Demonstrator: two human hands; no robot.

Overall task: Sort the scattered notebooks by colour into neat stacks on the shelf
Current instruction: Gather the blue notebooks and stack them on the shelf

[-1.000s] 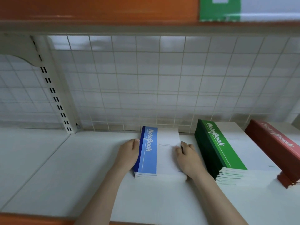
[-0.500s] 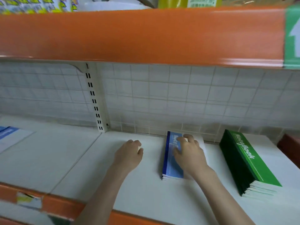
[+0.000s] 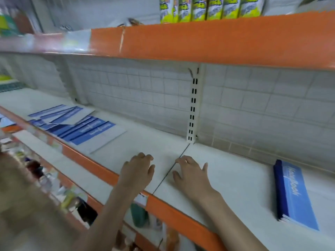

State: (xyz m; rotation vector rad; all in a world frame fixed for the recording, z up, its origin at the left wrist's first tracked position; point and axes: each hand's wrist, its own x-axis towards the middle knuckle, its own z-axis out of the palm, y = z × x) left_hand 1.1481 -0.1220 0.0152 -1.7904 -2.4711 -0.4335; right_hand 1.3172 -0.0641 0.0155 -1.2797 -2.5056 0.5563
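Both hands hover low over the white shelf [image 3: 235, 180], either side of the thin seam [image 3: 170, 173] where two shelf boards meet. The left hand [image 3: 137, 171] sits just left of the seam, fingers loosely bent and spread, holding nothing. The right hand [image 3: 192, 174] sits just right of it, fingers likewise relaxed and spread, grasping nothing; whether the fingertips touch the shelf cannot be told through the blur.

Well to the right of the seam lies a small stack of blue notebooks [image 3: 293, 194], spines turned toward the seam, its near end close to the shelf's orange front lip [image 3: 181, 214]. Bare shelf surface runs between the right hand and this stack.

Well to the left of the seam, a scatter of blue notebooks [image 3: 87, 131] lies fanned and overlapping; its near corners reach almost to the front lip. A stretch of bare shelf separates the left hand from it.

Straight back from the seam, a slotted white upright [image 3: 193, 105] rises against the wire-grid back panel [image 3: 253, 105]. Above, the orange edge of the upper shelf [image 3: 217, 38] overhangs, carrying a row of yellow-green packets [image 3: 208, 8].
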